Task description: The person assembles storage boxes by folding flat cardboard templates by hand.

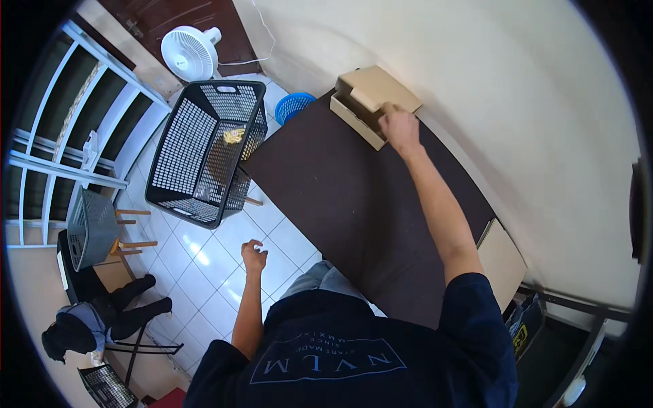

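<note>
A brown cardboard box (359, 124) sits at the far end of the dark-covered table, against the wall. Its lid (384, 87) is partly raised and the inside is in shadow. My right hand (400, 129) reaches out to the box, its fingers closed at the edge of the lid; the fingertips are partly hidden. Out over the tiled floor, left of the table, hangs my left hand (254, 258). Its fingers are loosely curved and apart, with nothing in them.
Left of the table stands a large black mesh basket (178, 153) with a yellow packet (234, 136) inside. Behind are a blue basket (294, 105) and a white fan (188, 54). Another cardboard box (502, 262) lies at right. A person (102, 323) sits at the lower left.
</note>
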### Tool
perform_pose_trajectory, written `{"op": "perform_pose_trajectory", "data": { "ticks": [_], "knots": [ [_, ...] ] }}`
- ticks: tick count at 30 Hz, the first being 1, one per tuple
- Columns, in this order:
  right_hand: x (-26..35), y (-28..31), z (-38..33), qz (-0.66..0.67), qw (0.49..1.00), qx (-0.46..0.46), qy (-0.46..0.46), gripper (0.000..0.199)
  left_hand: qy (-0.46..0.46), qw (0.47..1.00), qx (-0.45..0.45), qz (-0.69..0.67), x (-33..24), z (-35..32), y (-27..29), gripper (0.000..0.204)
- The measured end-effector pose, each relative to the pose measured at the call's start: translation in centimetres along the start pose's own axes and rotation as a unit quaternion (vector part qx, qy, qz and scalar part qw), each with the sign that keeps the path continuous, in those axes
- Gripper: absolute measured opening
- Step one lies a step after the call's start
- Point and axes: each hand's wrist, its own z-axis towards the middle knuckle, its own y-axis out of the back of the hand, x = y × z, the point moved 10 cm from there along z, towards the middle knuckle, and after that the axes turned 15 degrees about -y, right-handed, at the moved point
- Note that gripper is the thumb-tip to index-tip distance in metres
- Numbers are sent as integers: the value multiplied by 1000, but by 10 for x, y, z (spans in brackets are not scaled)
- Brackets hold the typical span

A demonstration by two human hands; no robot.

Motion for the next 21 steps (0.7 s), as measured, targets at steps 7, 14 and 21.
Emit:
{"op": "perform_pose_trajectory", "data": {
  "ticks": [7,14,21],
  "knots": [
    [-89,106,95,13,960,-275,-41,22,-36,999,-5,-30,-9,25,-26,28],
    [-105,130,128,-72,971,-89,-210,17,-60,998,34,2,-4,8,-44,27],
    [-77,143,90,-157,947,-248,-134,14,-53,998,44,-16,1,-10,-49,23]
  ]
}}
